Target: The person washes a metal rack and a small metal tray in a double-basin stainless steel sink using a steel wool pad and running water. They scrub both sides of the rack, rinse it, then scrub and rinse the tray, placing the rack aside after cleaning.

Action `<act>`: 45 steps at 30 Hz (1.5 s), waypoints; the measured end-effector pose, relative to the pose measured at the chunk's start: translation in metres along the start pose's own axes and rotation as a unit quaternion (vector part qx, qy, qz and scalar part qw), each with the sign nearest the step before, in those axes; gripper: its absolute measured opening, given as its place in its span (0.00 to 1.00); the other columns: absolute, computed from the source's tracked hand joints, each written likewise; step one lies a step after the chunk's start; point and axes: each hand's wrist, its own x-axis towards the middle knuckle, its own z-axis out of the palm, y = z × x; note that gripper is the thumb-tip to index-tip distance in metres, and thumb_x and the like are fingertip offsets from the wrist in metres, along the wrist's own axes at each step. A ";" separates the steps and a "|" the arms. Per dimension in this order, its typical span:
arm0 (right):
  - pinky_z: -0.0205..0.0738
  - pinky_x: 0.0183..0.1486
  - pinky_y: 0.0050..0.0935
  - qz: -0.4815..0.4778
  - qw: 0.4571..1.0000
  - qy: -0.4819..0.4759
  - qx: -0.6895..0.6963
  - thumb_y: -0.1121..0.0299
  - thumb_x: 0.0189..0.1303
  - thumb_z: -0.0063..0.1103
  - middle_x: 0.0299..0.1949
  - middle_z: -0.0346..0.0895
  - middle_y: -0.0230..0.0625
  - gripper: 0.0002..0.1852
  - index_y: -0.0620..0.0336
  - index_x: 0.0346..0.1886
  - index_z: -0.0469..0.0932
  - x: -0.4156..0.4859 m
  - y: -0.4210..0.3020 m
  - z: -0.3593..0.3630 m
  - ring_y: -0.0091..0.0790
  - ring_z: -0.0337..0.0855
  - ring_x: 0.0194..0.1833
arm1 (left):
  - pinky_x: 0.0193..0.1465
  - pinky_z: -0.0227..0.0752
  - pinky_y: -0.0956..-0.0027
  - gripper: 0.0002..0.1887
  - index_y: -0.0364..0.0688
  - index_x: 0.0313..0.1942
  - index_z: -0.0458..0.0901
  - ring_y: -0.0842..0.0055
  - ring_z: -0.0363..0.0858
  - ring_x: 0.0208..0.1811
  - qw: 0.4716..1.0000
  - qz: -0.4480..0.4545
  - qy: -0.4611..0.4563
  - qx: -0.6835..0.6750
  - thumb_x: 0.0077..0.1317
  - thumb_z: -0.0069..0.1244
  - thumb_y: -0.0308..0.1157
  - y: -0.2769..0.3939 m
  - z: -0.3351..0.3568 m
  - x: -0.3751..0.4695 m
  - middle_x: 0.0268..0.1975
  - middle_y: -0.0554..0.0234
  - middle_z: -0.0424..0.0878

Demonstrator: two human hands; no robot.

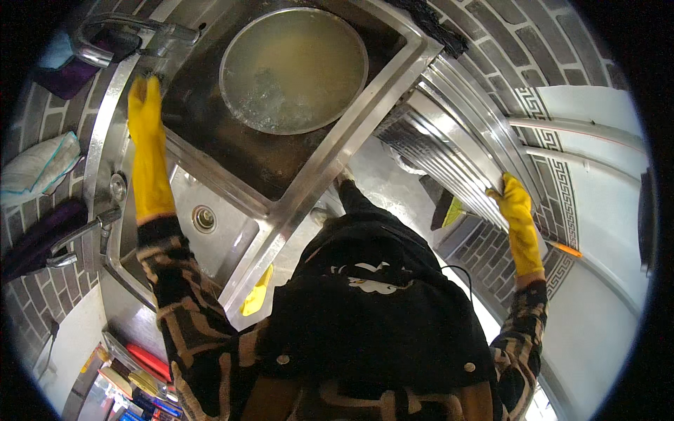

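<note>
Yellow rubber gloves cover both hands. My left hand point(145, 110) reaches over the rim between the stainless-steel sink and its back ledge, near the base of a tap point(174, 32); its fingertips are blurred, and whether they hold anything is unclear. A large round metal basin point(295, 71) of cloudy water stands in the big sink basin point(226, 163), to the right of that hand. On the far right, my right hand point(513, 202) is at the edge of a ribbed stainless-steel rack point(447, 142), fingers bent; its grip on the edge cannot be made out.
A smaller sink with a drain point(204, 218) adjoins the large one, with a second tap point(84, 231) behind it. Cloths point(39, 168) hang on the brick-patterned wall at left. A yellow object point(257, 294) lies below the sink's front edge. An orange-handled tool point(567, 249) is beside my right wrist.
</note>
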 end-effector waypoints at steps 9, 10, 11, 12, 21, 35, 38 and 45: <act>0.74 0.43 0.47 0.047 0.998 -0.044 0.001 0.54 0.52 0.82 0.35 0.78 0.43 0.24 0.57 0.39 0.75 0.027 -0.012 0.094 0.53 0.81 0.41 | 0.73 0.68 0.64 0.28 0.36 0.74 0.68 0.65 0.72 0.73 0.998 -0.054 0.007 0.035 0.79 0.53 0.35 0.000 -0.062 -0.181 0.73 0.49 0.74; 0.74 0.44 0.47 0.032 0.999 -0.025 -0.010 0.54 0.53 0.81 0.36 0.79 0.43 0.24 0.57 0.40 0.75 0.030 -0.010 0.096 0.53 0.81 0.41 | 0.73 0.68 0.63 0.28 0.36 0.74 0.68 0.65 0.71 0.74 0.997 -0.068 0.032 0.022 0.79 0.53 0.35 0.000 -0.068 -0.190 0.73 0.49 0.73; 0.74 0.44 0.47 0.050 0.998 -0.024 -0.030 0.55 0.53 0.81 0.38 0.79 0.42 0.24 0.56 0.40 0.75 0.032 -0.009 0.099 0.52 0.81 0.42 | 0.73 0.69 0.63 0.28 0.36 0.74 0.68 0.64 0.71 0.74 0.994 -0.097 0.056 -0.002 0.79 0.53 0.35 -0.001 -0.074 -0.202 0.74 0.49 0.72; 0.74 0.46 0.47 0.061 0.997 -0.035 -0.022 0.54 0.53 0.81 0.40 0.80 0.41 0.25 0.56 0.42 0.75 0.036 -0.005 0.098 0.52 0.81 0.44 | 0.73 0.69 0.62 0.28 0.36 0.74 0.68 0.64 0.71 0.74 0.994 -0.094 0.061 0.007 0.79 0.53 0.35 -0.003 -0.079 -0.211 0.74 0.50 0.72; 0.78 0.50 0.51 0.025 0.994 0.101 -0.018 0.59 0.51 0.80 0.49 0.83 0.40 0.26 0.49 0.53 0.78 0.054 0.002 0.087 0.52 0.84 0.50 | 0.73 0.70 0.58 0.28 0.39 0.75 0.67 0.64 0.71 0.74 0.983 -0.158 0.087 -0.032 0.79 0.52 0.34 -0.017 -0.085 -0.271 0.75 0.49 0.71; 0.79 0.52 0.51 0.128 0.974 0.164 -0.092 0.53 0.55 0.77 0.55 0.81 0.43 0.46 0.50 0.76 0.64 0.041 -0.003 0.082 0.54 0.83 0.54 | 0.67 0.73 0.64 0.27 0.38 0.74 0.69 0.67 0.74 0.70 0.985 -0.158 0.064 -0.038 0.79 0.52 0.35 -0.015 -0.076 -0.295 0.73 0.52 0.74; 0.79 0.53 0.51 0.121 0.975 0.163 -0.084 0.50 0.58 0.75 0.54 0.82 0.46 0.44 0.51 0.75 0.66 0.037 -0.006 0.081 0.55 0.84 0.52 | 0.66 0.73 0.67 0.26 0.38 0.74 0.70 0.70 0.77 0.68 0.987 -0.146 0.053 -0.027 0.79 0.52 0.36 -0.013 -0.069 -0.295 0.72 0.53 0.75; 0.78 0.55 0.51 0.037 0.952 0.299 -0.053 0.49 0.64 0.69 0.56 0.83 0.51 0.35 0.55 0.71 0.72 0.037 -0.008 0.056 0.58 0.83 0.55 | 0.67 0.71 0.68 0.24 0.38 0.71 0.73 0.70 0.77 0.68 0.985 -0.157 0.053 -0.041 0.82 0.48 0.41 0.001 -0.065 -0.306 0.68 0.54 0.79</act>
